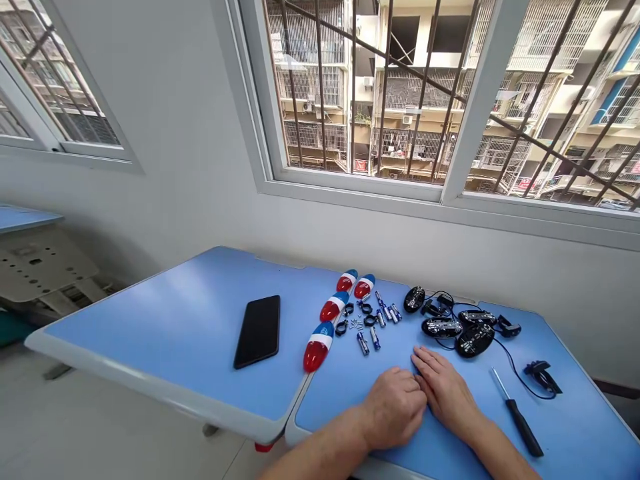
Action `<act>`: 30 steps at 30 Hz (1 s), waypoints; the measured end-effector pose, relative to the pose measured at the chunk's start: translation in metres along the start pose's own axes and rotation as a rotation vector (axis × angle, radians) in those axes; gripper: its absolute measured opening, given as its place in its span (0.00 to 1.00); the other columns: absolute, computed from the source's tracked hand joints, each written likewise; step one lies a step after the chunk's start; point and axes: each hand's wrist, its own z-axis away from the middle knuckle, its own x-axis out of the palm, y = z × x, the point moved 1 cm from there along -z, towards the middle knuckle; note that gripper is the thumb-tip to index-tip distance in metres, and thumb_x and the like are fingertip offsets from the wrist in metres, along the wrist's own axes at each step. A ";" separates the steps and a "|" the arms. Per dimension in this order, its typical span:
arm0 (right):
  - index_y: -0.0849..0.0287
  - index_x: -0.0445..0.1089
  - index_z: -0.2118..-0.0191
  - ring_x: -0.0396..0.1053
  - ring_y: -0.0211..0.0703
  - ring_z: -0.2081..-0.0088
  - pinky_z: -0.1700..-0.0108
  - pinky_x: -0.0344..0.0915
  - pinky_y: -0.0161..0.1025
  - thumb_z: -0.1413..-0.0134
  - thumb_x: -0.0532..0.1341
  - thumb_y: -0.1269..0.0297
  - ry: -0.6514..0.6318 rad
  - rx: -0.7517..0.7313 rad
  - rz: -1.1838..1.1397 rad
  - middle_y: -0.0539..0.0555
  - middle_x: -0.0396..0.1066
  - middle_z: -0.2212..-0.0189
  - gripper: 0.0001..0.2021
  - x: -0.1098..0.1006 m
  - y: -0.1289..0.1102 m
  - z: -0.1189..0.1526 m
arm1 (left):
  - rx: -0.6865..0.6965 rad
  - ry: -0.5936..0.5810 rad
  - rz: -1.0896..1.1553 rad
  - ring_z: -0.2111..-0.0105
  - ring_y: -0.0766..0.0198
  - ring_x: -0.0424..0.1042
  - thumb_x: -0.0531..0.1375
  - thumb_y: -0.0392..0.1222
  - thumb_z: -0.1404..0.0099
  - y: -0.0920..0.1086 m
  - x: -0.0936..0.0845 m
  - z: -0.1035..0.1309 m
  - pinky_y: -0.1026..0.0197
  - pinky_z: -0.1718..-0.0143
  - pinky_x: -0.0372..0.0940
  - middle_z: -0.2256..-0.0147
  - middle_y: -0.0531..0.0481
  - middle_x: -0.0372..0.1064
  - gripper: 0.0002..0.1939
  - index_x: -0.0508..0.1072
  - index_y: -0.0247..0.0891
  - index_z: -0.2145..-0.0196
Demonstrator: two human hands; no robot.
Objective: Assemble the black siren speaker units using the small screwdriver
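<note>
My left hand (397, 405) rests on the blue table as a fist, with nothing showing in it. Beside it lies my right hand (447, 390), flat with its fingers stretched out and touching the left. Beyond them are several AAA-type batteries (363, 343), small screws (357, 324) and black ring clamps (369, 321). Several black oval housings (475, 340) with open undersides lie past my right hand, wired to small black clip-like parts (543, 377). A screwdriver (523, 427) with a black handle is to the right of my right hand.
Red, white and blue oval shells (318, 347) stand in a staggered row near the seam between two tables. A black phone (257, 331) lies on the left table (165, 333). Behind runs a white wall (200, 200) with barred windows (370, 93).
</note>
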 end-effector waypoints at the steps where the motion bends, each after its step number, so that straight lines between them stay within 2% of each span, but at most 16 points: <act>1: 0.55 0.71 0.50 0.68 0.49 0.47 0.48 0.68 0.47 0.40 0.51 0.68 -0.016 0.010 -0.012 0.57 0.71 0.49 0.17 -0.002 0.002 -0.003 | -0.011 -0.001 0.002 0.71 0.63 0.65 0.53 0.35 0.40 -0.001 0.000 0.001 0.59 0.70 0.59 0.74 0.50 0.68 0.08 0.66 0.37 0.76; 4: 0.53 0.73 0.54 0.71 0.46 0.53 0.52 0.69 0.42 0.40 0.52 0.67 -0.062 0.063 -0.009 0.55 0.74 0.53 0.14 -0.005 0.007 -0.022 | -0.060 -0.018 -0.006 0.71 0.63 0.64 0.54 0.36 0.40 -0.003 0.003 0.001 0.59 0.70 0.59 0.75 0.50 0.67 0.08 0.65 0.37 0.77; 8: 0.56 0.70 0.50 0.70 0.45 0.52 0.52 0.67 0.40 0.39 0.51 0.67 -0.101 0.177 0.041 0.56 0.72 0.52 0.16 -0.005 0.008 -0.065 | -0.131 -0.023 -0.034 0.70 0.61 0.65 0.55 0.35 0.40 -0.009 0.005 0.003 0.59 0.69 0.60 0.73 0.50 0.67 0.06 0.66 0.37 0.75; 11: 0.56 0.68 0.47 0.68 0.46 0.52 0.55 0.67 0.39 0.37 0.49 0.68 -0.188 0.229 0.108 0.57 0.71 0.50 0.17 -0.003 -0.001 -0.092 | -0.210 0.014 -0.063 0.66 0.59 0.67 0.54 0.34 0.38 -0.018 -0.002 0.010 0.57 0.65 0.62 0.70 0.48 0.69 0.06 0.69 0.38 0.72; 13: 0.55 0.67 0.46 0.68 0.47 0.52 0.57 0.66 0.38 0.37 0.48 0.69 -0.237 0.239 0.151 0.57 0.70 0.50 0.18 -0.002 -0.007 -0.102 | -0.279 0.049 -0.091 0.61 0.56 0.69 0.53 0.34 0.36 -0.025 -0.011 0.019 0.54 0.62 0.64 0.64 0.46 0.70 0.07 0.71 0.38 0.67; 17: 0.55 0.70 0.50 0.69 0.48 0.54 0.60 0.65 0.38 0.38 0.48 0.71 -0.282 0.242 0.185 0.58 0.71 0.53 0.18 0.002 -0.014 -0.109 | -0.382 0.067 -0.145 0.51 0.49 0.66 0.53 0.33 0.36 -0.035 -0.029 0.036 0.48 0.55 0.65 0.52 0.42 0.69 0.11 0.71 0.38 0.58; 22: 0.55 0.71 0.53 0.68 0.48 0.55 0.62 0.63 0.36 0.39 0.50 0.72 -0.316 0.265 0.217 0.59 0.71 0.54 0.16 0.007 -0.015 -0.118 | -0.404 0.088 -0.154 0.49 0.50 0.67 0.53 0.31 0.36 -0.038 -0.042 0.045 0.48 0.53 0.67 0.52 0.41 0.69 0.11 0.71 0.38 0.58; 26: 0.56 0.70 0.52 0.67 0.46 0.55 0.62 0.61 0.35 0.38 0.50 0.70 -0.312 0.297 0.238 0.59 0.71 0.55 0.15 0.005 -0.015 -0.120 | -0.441 0.091 -0.209 0.51 0.51 0.68 0.53 0.31 0.36 -0.040 -0.039 0.047 0.49 0.53 0.69 0.51 0.40 0.69 0.12 0.72 0.36 0.57; 30: 0.55 0.68 0.50 0.67 0.45 0.54 0.61 0.60 0.34 0.35 0.48 0.62 -0.273 0.299 0.233 0.58 0.70 0.55 0.15 0.008 -0.027 -0.107 | -0.541 0.081 -0.288 0.50 0.50 0.68 0.52 0.33 0.35 -0.045 -0.027 0.050 0.47 0.52 0.68 0.48 0.39 0.67 0.16 0.70 0.36 0.52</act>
